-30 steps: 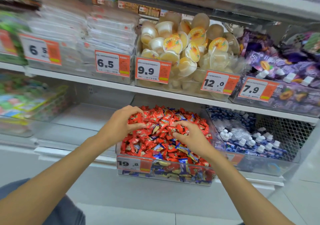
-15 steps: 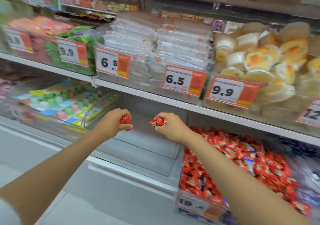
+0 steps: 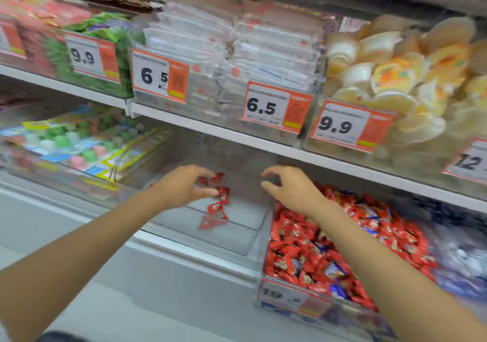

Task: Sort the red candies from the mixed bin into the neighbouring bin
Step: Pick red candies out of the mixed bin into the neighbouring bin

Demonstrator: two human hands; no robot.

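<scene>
Since the frame half a second back, both hands have let go. Each then pinched a cluster of red candies above the neighbouring bin. Now we see the left hand [image 3: 184,187] and the right hand [image 3: 293,190] with fingers spread and loosely curved, gripping nothing.

The red candies [image 3: 220,199] show just beyond the left hand's fingertips, inside the clear neighbouring bin [image 3: 237,238]. Blur prevents us from telling which are falling and which already lie on its floor. We see no candy near the right hand.

The mixed bin [image 3: 342,315] sits directly beside it on the right, heaped with red wrappers and some blue ones. The right forearm crosses above its rear corner. Its front carries a price tag [image 3: 283,294] beginning 19.

Hazards, as we judge them:
- The heap stands high, so a forearm dragged back across it could push wrappers over the front wall.
- A quick two-handed grab may take blue wrappers along with the red.
- Released candies could bounce past the neighbouring bin's low front lip.

On the shelf above stand jelly cups [image 3: 390,78] and stacked clear packets [image 3: 237,51].
</scene>
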